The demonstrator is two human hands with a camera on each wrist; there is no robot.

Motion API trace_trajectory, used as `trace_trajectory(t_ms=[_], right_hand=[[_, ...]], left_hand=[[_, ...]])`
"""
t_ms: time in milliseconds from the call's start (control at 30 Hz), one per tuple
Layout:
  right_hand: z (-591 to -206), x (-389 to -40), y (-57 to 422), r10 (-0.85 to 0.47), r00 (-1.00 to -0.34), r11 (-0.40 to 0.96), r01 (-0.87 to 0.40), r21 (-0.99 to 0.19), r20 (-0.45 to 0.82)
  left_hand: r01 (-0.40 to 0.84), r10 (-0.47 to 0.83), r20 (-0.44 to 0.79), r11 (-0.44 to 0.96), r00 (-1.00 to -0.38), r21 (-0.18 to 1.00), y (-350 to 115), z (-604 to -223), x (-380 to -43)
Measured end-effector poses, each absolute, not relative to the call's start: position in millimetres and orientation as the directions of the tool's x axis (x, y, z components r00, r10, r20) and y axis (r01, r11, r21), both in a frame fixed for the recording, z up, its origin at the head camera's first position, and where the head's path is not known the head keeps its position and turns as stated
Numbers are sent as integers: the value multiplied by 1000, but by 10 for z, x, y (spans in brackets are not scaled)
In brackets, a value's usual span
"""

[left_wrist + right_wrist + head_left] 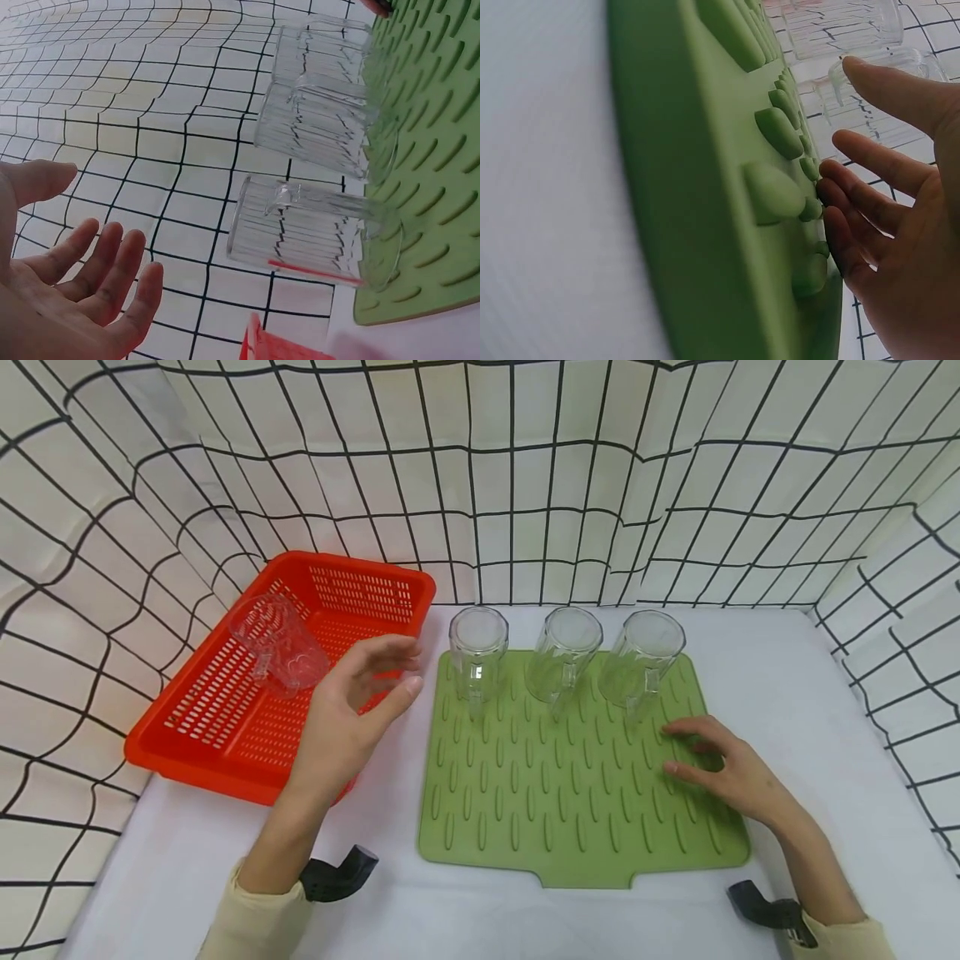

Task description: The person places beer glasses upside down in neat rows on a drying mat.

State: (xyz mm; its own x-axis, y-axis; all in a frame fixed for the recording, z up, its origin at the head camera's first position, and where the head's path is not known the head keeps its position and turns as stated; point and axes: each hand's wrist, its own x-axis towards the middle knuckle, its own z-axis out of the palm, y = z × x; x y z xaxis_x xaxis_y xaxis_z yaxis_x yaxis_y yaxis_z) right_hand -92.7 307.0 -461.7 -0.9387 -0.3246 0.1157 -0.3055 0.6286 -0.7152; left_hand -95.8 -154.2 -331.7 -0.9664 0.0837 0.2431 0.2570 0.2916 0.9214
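Observation:
Three clear glass mugs stand upside down in a row along the back of a green drying mat (547,793): a left mug (478,647), a middle mug (566,652) and a right mug (645,656), their handles toward me. Another glass mug (281,647) lies on its side in the red basket (255,789). My left hand (348,718) hovers over the basket's right side, thumb and fingers apart, holding nothing. Low over the mat's right part is my right hand (723,768), fingers loosely bent and holding nothing, just in front of the right mug.
A white cloth (480,918) covers the table. Behind and at both sides rises white fabric with a black grid (495,485). The basket's raised rim stands left of the mat.

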Motion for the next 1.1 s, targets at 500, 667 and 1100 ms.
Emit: trace_trajectory(t_ms=[500, 667, 1100], right_hand=[[-4618, -926, 3047, -311, -944, 623, -287, -728, 106], [-4633, -927, 3054, -306, -945, 625, -291, -724, 116], [-4640, -913, 3065, -296, -947, 617, -290, -732, 125]], left_hand=[[218, 1, 236, 388, -972, 895, -1796, -3169, -1106], [211, -13, 236, 405, -972, 890, -1847, -3126, -1163], [169, -66, 211, 393, -975, 904, -2042, -3118, -1348]])
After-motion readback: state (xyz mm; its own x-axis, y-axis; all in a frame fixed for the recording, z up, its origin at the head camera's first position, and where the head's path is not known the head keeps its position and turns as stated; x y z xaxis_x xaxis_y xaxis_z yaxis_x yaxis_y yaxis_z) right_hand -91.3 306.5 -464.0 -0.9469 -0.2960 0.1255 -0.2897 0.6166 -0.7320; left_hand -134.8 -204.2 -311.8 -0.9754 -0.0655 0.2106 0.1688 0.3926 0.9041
